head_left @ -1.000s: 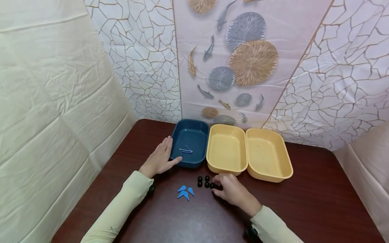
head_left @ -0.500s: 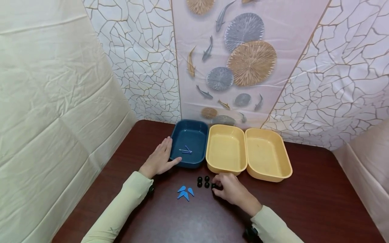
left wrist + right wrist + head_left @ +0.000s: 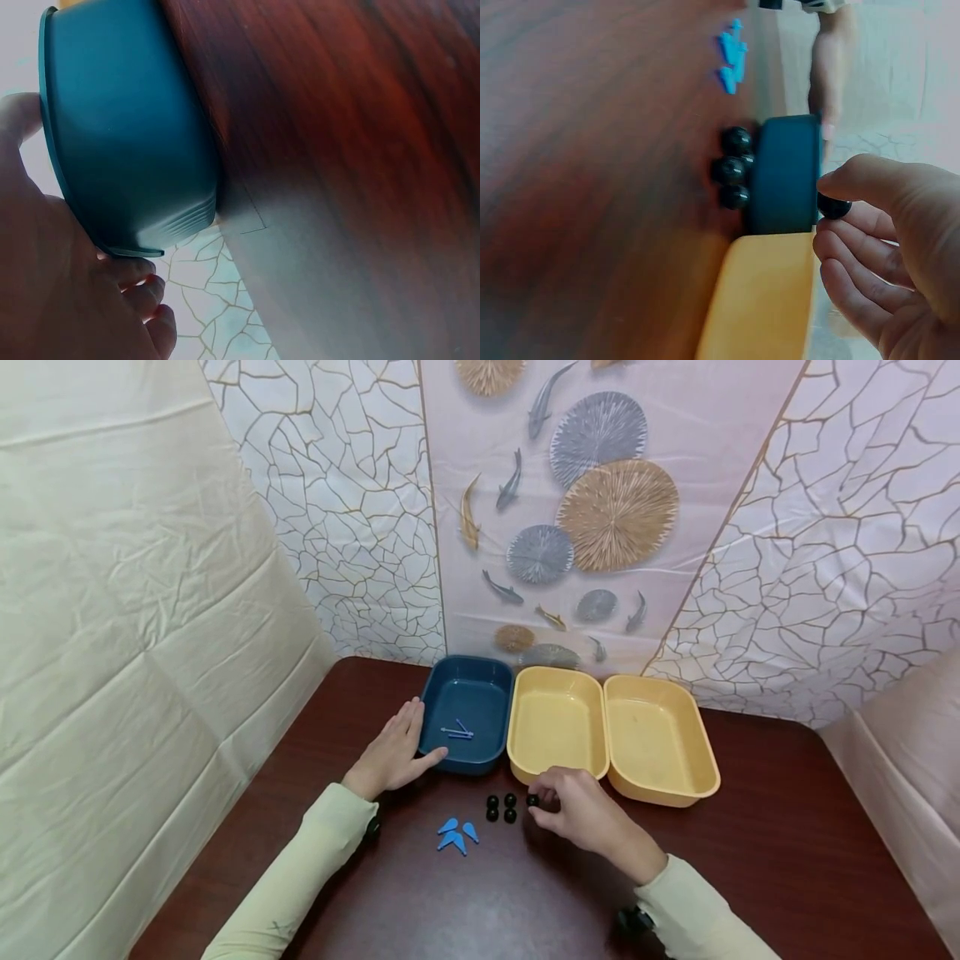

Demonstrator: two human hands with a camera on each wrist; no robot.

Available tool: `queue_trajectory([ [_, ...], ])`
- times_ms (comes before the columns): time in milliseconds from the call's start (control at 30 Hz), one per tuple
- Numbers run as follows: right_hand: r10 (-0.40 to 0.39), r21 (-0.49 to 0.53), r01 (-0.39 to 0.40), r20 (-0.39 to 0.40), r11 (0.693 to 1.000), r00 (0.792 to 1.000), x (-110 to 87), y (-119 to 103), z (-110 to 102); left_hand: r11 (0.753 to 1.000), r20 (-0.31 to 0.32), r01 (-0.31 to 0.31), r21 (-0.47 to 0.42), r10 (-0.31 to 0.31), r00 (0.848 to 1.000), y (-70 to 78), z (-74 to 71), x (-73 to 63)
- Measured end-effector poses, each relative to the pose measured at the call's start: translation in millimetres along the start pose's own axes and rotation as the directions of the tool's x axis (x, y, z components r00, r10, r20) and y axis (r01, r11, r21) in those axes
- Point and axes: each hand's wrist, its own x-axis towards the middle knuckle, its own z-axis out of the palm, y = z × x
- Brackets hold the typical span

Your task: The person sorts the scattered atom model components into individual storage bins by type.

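Head view, left to right across a dark red-brown table point(image 3: 787, 843): the left hand point(image 3: 393, 752) lies with fingers straight along the left edge of a blue tray point(image 3: 468, 697), thumb spread onto its near rim. Toward the tray's near edge lie 3 thin sticks point(image 3: 460, 737). On the table, 4 blue teardrop pieces point(image 3: 459, 843) overlap or sit close; beyond, 4 black balls point(image 3: 510, 816) form a square. Just right, at the left yellow tray's point(image 3: 558, 727) near edge, the right hand point(image 3: 581, 810) pinches 1 black ball point(image 3: 532, 800). Another yellow tray point(image 3: 662, 739) ends the row.
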Motion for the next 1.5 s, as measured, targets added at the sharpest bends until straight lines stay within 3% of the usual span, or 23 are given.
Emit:
queue_trajectory([
  [300,0.0,0.002,0.0,-0.061,1.0,0.998,14.7,0.2,-18.2,1.0,0.007,-0.003,0.007,0.003,1.0,-1.2,0.8,-2.9],
  [633,0.04,-0.005,-0.041,-0.125,0.999,0.991,32.1,26.7,-23.3,1.0,0.008,0.0,0.012,0.0,1.0,-0.4,1.3,-2.7],
  [1500,0.175,0.077,-0.17,-0.058,0.982,0.983,68.1,84.4,0.1,1.0,-0.007,-0.017,0.011,0.017,1.0,0.3,-0.6,-1.1],
])
